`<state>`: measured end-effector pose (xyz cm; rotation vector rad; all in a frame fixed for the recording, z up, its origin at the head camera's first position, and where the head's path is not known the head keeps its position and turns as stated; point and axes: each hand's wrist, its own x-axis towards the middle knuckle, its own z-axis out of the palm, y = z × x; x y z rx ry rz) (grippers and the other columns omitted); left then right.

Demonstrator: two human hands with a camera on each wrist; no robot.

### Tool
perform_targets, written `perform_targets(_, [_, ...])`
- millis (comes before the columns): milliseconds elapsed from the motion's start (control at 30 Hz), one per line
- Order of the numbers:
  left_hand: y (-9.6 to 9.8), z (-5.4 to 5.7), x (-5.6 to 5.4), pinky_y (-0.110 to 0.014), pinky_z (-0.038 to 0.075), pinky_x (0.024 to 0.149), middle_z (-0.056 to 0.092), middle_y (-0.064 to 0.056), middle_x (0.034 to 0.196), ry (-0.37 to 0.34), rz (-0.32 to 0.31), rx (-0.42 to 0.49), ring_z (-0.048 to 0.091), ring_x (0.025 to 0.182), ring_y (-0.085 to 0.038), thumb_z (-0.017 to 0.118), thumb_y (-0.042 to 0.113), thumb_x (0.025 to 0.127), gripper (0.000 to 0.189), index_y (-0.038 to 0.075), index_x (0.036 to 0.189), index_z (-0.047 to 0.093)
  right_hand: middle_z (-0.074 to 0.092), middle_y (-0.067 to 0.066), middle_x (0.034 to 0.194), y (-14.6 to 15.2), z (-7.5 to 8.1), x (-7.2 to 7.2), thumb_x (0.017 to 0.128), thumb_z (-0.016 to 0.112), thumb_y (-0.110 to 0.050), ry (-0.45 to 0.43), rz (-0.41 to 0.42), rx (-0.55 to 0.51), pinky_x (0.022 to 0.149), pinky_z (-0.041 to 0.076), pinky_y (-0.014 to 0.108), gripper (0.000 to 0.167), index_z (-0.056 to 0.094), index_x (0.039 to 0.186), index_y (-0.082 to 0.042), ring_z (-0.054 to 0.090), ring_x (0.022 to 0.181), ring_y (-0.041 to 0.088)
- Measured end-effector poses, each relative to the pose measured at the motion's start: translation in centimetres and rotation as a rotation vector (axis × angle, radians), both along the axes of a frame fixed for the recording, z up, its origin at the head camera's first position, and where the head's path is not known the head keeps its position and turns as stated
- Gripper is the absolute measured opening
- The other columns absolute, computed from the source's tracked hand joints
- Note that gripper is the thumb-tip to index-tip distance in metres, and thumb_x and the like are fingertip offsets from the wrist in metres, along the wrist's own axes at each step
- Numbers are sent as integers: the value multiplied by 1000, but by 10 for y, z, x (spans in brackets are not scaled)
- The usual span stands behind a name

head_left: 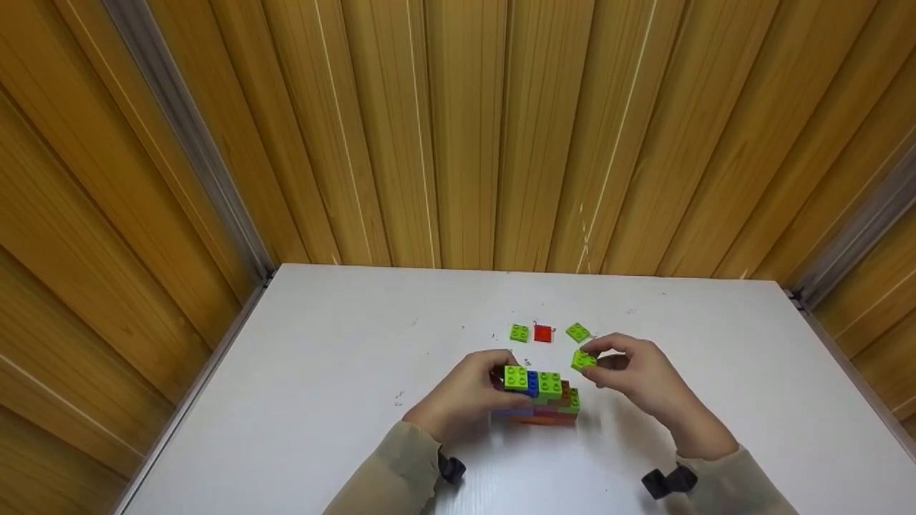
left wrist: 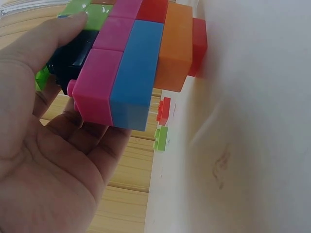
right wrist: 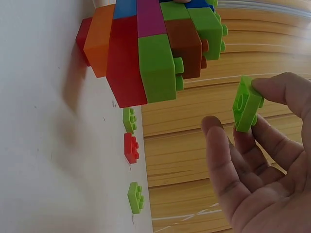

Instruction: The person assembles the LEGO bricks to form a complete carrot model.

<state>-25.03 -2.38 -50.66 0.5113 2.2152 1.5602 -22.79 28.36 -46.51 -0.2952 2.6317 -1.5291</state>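
Observation:
A stack of joined toy bricks (head_left: pixel 549 413) stands on the table, with red, orange, blue, pink, brown and lime green blocks in layers. My left hand (head_left: pixel 469 393) grips it from the left, thumb on the near side and fingers around the back. In the left wrist view the stack's pink and blue end (left wrist: pixel 127 92) faces the palm. To the right of the stack, my right hand (head_left: pixel 633 368) pinches a lime green brick (right wrist: pixel 246 104) between thumb and fingertips. That brick is held apart from the stack, its hollow underside showing in the right wrist view.
Behind the stack lie loose bricks on the white table (head_left: pixel 343 372): a lime green one (head_left: pixel 519 332), a red one (head_left: pixel 542 334) and another lime green one (head_left: pixel 577 332). Wood-patterned panels (head_left: pixel 465 136) rise at the table's back and sides.

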Motion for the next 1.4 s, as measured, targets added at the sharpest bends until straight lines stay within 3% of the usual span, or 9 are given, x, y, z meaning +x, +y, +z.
perform_targets(300, [-1,-1,0,-36,65,105,79,13,120,5,-7,9,74,110,-13,97,23,92,30,28,115,78,75,18,132,-9,-1,6,99,87,-16,37,160,-26,88,64,22,32,80,128,-7,76,104,11])
perform_targets(500, [-2,-1,0,-37,65,105,79,11,120,-3,-6,18,74,110,-15,97,22,92,31,27,116,78,73,22,134,-15,-4,9,99,86,-10,44,215,-86,95,62,20,33,81,130,-4,74,109,10])
perform_targets(700, [0,0,1,-33,63,100,79,9,117,29,-24,25,73,106,-13,96,23,92,28,27,113,77,69,23,134,-21,-8,12,99,85,-8,32,190,-142,92,60,20,34,81,131,0,70,106,9])
perform_targets(1400, [1,0,3,-39,63,104,78,7,120,16,-8,23,72,111,-16,96,22,92,29,24,113,76,70,13,132,-36,-3,23,101,85,-10,66,78,-30,88,58,20,29,83,129,-6,64,102,16])
